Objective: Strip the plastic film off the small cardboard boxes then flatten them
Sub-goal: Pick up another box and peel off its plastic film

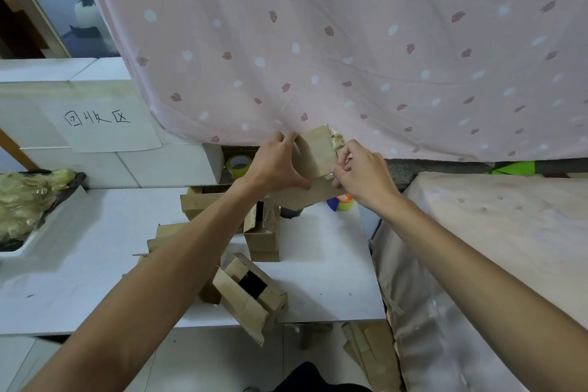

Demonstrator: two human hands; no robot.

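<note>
I hold a small brown cardboard box [315, 153] up above the far side of the white table [95, 264]. My left hand [276, 165] grips its left side. My right hand [359, 175] pinches the yellowish plastic film [336, 141] at the box's right edge; a crumpled bit of film sticks up at the top right corner. Several other small cardboard boxes lie on the table below, one open box [254, 296] at the front edge and another [264, 232] standing behind it.
A bin at the left holds a heap of crumpled yellowish film [28, 200]. Tape rolls sit at the back [238, 165] and by the box [344, 202]. A pink patterned curtain [350, 41] hangs behind. Flat cardboard pieces [372, 356] lie on the floor at the right.
</note>
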